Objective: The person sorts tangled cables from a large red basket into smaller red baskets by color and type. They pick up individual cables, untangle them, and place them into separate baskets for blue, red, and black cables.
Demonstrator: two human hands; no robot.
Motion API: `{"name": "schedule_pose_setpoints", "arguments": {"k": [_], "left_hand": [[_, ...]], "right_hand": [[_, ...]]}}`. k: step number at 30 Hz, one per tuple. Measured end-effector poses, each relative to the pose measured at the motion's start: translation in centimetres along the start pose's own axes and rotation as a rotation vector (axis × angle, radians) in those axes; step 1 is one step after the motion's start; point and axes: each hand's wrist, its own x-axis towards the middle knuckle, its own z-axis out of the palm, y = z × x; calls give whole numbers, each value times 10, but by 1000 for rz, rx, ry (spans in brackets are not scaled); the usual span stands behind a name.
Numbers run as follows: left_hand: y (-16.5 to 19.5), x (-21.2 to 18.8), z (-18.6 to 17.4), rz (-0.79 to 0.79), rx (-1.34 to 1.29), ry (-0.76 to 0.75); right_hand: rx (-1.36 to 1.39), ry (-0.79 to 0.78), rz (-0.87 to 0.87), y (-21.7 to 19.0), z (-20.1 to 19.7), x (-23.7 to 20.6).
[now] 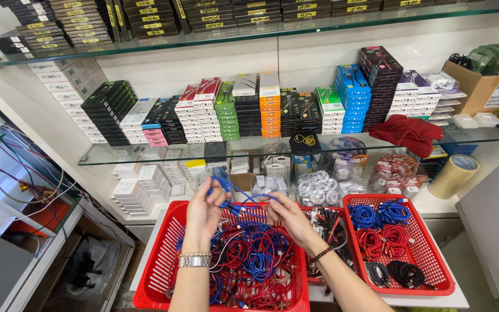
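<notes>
My left hand point(204, 211) and my right hand point(287, 218) are raised over a big red plastic basket point(158, 271), both gripping one blue cable point(242, 200). The cable loops up from the left fingers and runs across to the right fingers. A silver watch band sits on my left wrist, a dark beaded band on my right. Below the hands the basket holds a tangled heap of red, blue and black cables point(255, 254).
A second red basket point(431, 283) on the right holds coiled blue, red and black cables. Between them lies a smaller tray of black cables point(327, 225). Glass shelves point(145, 156) carry stacked small boxes, a red cloth point(406, 133), a tape roll point(454, 176) and a cardboard box point(483, 86).
</notes>
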Motion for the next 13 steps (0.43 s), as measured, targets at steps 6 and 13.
{"name": "schedule_pose_setpoints", "arguments": {"k": [6, 13], "left_hand": [[-7, 13, 20, -186, 299, -109], [-9, 28, -37, -207, 101, 27]], "right_hand": [[-1336, -314, -207, -22, 32, -14], [-199, -238, -87, 35, -39, -17]]}}
